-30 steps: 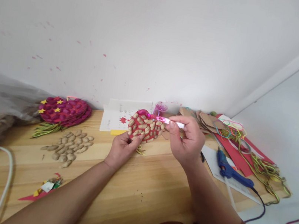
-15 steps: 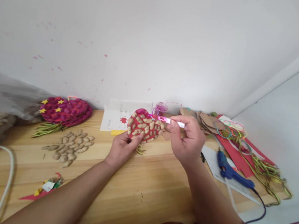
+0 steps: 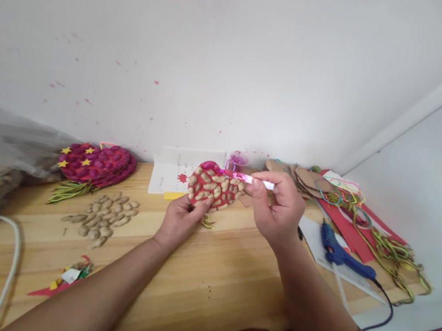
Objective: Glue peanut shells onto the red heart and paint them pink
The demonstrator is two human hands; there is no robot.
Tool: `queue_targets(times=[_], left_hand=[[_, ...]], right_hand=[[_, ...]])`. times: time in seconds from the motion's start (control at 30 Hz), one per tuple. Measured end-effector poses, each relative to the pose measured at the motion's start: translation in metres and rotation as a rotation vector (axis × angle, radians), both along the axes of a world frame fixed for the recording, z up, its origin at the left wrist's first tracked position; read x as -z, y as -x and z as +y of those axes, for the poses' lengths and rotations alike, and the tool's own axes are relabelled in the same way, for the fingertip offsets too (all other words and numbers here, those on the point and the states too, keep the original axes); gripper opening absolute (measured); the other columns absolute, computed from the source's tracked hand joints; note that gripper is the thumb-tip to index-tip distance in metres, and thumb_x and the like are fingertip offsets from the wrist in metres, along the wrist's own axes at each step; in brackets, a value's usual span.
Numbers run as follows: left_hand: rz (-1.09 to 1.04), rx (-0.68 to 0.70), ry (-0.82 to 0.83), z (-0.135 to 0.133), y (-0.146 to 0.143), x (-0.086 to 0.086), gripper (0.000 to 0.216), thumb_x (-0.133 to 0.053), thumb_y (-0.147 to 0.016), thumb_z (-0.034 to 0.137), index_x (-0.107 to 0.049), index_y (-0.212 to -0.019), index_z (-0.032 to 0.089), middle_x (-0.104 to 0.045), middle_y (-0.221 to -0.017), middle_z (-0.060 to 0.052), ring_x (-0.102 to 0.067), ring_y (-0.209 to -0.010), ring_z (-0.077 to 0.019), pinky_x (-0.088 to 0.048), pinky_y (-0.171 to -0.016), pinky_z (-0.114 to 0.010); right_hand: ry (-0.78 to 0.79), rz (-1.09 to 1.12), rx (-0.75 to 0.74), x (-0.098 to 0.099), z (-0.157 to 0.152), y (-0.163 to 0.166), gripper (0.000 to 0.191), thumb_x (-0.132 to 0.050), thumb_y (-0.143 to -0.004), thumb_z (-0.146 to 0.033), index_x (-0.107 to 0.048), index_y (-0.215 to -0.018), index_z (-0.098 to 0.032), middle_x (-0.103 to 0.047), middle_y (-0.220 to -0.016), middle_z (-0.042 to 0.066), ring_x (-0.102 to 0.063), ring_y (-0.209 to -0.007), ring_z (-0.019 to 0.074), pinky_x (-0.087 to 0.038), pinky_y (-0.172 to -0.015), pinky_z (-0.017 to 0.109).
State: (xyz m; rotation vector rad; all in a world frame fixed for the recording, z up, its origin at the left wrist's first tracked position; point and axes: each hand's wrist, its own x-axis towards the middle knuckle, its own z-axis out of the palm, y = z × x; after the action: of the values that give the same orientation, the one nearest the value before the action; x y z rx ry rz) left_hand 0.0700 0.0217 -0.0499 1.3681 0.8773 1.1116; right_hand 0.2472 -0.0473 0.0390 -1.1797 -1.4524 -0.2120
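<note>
**Paintbrush (image 3: 263,184) Meets Peanut-Studded Disc (image 3: 217,191)**

In the head view, the left hand (image 3: 181,223) grips the red disc by its lower edge, thumb pressed over the front, the other fingers mostly hidden behind it. The disc is held up above the wooden table (image 3: 193,294), tilted toward the camera, near the back wall (image 3: 219,65). Magenta paint covers its upper-left portion; the other peanuts on it are bare tan.

The right hand (image 3: 278,210) pinches the white handle of the paintbrush between thumb and fingers. The handle is smeared magenta, and the brush tip lies at the border of the painted patch; whether the bristles press on it is too small to tell.

Just behind the disc stands a clear plastic cup (image 3: 239,158) stained with magenta. Loose peanuts (image 3: 108,215) lie left of the left hand, near a stack of magenta peanut discs (image 3: 96,163) with yellow stars. To the right of the right hand are cardboard pieces (image 3: 306,179), a blue glue gun (image 3: 346,257) and tangled green cord (image 3: 389,246).
</note>
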Motion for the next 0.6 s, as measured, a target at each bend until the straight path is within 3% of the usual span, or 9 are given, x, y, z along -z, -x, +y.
queue_targets(times=[0.6], left_hand=[[-0.013, 0.02, -0.081, 0.006, 0.001, 0.013, 0.03, -0.077, -0.086, 0.043, -0.075, -0.073, 0.015, -0.071, -0.067, -0.001, -0.056, -0.06, -0.0128, -0.049, -0.064, -0.024]], right_hand=[[0.059, 0.248, -0.068, -0.002, -0.002, -0.003, 0.008, -0.066, -0.098, -0.026, -0.07, -0.103, -0.021, -0.075, -0.08, 0.0, -0.071, -0.069, 0.0119, -0.054, -0.063, 0.024]])
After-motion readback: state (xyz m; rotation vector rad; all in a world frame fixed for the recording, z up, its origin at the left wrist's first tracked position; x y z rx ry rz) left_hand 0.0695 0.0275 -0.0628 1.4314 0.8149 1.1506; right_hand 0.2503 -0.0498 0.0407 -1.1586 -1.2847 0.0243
